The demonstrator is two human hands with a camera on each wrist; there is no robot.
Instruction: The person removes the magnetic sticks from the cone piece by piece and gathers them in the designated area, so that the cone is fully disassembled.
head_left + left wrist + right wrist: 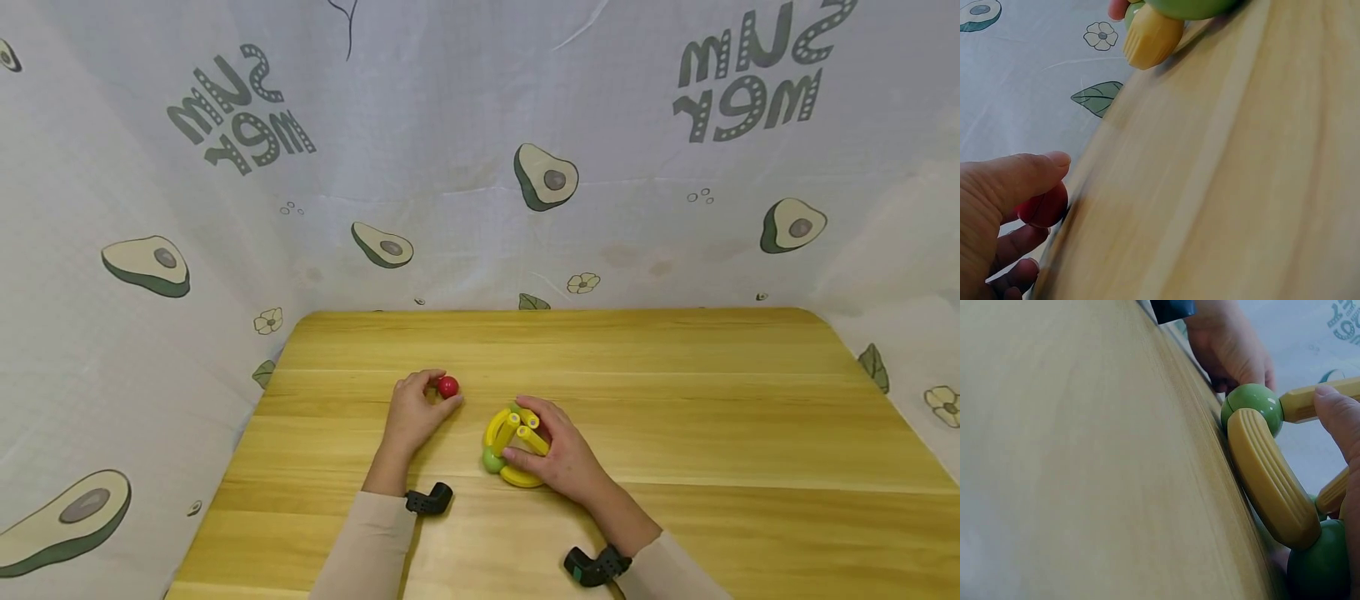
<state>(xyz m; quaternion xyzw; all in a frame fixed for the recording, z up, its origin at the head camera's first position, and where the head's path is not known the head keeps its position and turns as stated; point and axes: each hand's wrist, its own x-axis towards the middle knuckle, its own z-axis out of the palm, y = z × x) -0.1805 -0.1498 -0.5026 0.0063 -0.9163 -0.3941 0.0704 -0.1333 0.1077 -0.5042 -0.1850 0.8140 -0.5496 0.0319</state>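
Observation:
A small red ball (447, 386) sits on the table top between the thumb and fingers of my left hand (417, 412). The left wrist view shows the thumb over the red ball (1047, 206) with curled fingers beyond it. To its right is a toy frame of green balls and yellow rods (504, 433), with a ring of curved rods at the base and straight rods standing up and leaning inward. My right hand (566, 454) grips this frame from the right, thumb on a straight rod (1300, 405). The palm and fingers hide part of the frame's right side.
The wooden table (712, 400) reaches out on both sides of the hands. Behind and beside it hangs a pale cloth (465, 125) printed with avocados. Black wrist cameras (431, 500) are strapped on both wrists.

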